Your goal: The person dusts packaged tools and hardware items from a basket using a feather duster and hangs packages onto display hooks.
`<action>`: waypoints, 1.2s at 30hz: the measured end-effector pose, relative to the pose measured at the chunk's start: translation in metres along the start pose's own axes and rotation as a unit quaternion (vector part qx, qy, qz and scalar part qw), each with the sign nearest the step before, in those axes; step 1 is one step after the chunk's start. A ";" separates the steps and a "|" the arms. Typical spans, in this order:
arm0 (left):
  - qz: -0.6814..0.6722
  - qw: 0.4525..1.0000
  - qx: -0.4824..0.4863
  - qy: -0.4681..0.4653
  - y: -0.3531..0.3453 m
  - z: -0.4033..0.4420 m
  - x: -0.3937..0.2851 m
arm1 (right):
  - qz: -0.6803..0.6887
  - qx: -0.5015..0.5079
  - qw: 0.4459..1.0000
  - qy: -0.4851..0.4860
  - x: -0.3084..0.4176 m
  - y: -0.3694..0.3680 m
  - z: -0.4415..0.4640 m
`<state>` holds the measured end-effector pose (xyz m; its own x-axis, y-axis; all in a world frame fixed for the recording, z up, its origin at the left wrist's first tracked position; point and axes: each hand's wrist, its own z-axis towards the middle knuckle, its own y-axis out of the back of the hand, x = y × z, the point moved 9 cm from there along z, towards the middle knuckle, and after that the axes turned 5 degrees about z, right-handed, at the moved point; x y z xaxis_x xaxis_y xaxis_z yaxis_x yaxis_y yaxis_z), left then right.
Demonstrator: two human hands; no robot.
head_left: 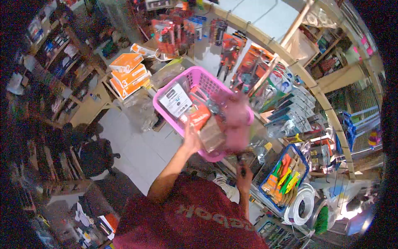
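Observation:
A pink plastic basket (191, 70) stands tilted in front of me, filled with packaged goods. My left hand (191, 139) is closed over its near rim, fingers against a red Makita packet (200, 117). Beside that packet are a white-labelled pack (175, 99) and a brown package (212, 135). My right hand (244, 172) is wrapped around the dark handle of a duster. The duster's reddish-pink head (235, 128) is smeared by motion and covers the basket's right side, hiding what lies under it.
Orange boxes (127, 76) are stacked left of the basket. Right of my right hand stand a blue basket of paintbrushes (304, 155) and a white cable coil (299, 206). Hanging tool packs (232, 50) line the back. A black chair (97, 155) stands on the tiled floor at left.

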<state>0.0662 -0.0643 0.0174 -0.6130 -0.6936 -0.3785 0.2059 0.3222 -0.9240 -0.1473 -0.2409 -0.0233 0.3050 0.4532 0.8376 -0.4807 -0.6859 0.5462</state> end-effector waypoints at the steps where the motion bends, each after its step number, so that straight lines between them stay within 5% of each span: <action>1: 0.013 1.000 0.009 -0.017 0.004 0.002 0.009 | 0.021 -0.038 0.999 -0.029 -0.006 0.003 -0.003; 5: -0.075 0.995 0.070 -0.016 0.010 0.005 0.036 | -0.043 -0.014 0.998 0.030 -0.001 -0.001 -0.032; 9: -0.046 0.998 0.031 0.017 0.031 0.002 0.042 | 0.030 -0.011 0.994 -0.106 0.014 -0.003 -0.046; 12: -0.037 0.999 0.026 0.030 0.038 0.006 0.034 | 0.025 -0.096 0.994 -0.054 0.031 -0.011 -0.063; 15: -0.025 0.999 0.014 0.039 0.044 0.012 0.025 | 0.045 -0.011 0.994 -0.099 0.040 -0.036 -0.074; 18: -0.079 0.987 0.116 0.078 -0.001 0.016 0.000 | 0.051 -0.038 0.992 -0.113 0.043 -0.045 -0.071; 22: 0.067 0.995 -0.076 -0.018 0.019 0.029 -0.027 | -0.005 -0.030 0.998 -0.061 0.054 -0.054 -0.074; 24: 0.060 0.990 -0.125 -0.011 0.046 0.033 -0.017 | 0.015 -0.033 0.998 -0.054 0.062 -0.055 -0.066; 25: 0.023 0.997 -0.071 0.020 0.040 0.034 -0.012 | 0.022 -0.043 0.990 -0.134 0.054 -0.052 -0.064; 28: -0.046 0.996 0.027 0.070 -0.007 0.031 -0.024 | -0.016 -0.042 0.997 -0.057 0.056 -0.051 -0.059; 29: -0.040 0.997 0.014 0.062 -0.012 0.033 -0.029 | -0.065 -0.046 0.994 0.079 0.087 -0.048 -0.053; 32: -0.023 0.999 -0.028 0.039 -0.023 0.032 -0.040 | -0.057 -0.020 0.998 -0.008 0.083 -0.040 -0.037; 33: -0.018 0.998 -0.042 0.032 -0.024 0.030 -0.041 | 0.015 -0.075 0.997 -0.002 0.074 -0.034 -0.035; 36: 0.037 0.999 -0.036 0.016 -0.033 0.025 -0.046 | -0.082 0.000 0.996 0.046 0.088 -0.035 -0.027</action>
<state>0.1066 -0.0588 0.0640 -0.6229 -0.6452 -0.4425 0.1971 0.4179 -0.8868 -0.1259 -0.1619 0.0313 0.3019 0.6093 0.7333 -0.4314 -0.5986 0.6750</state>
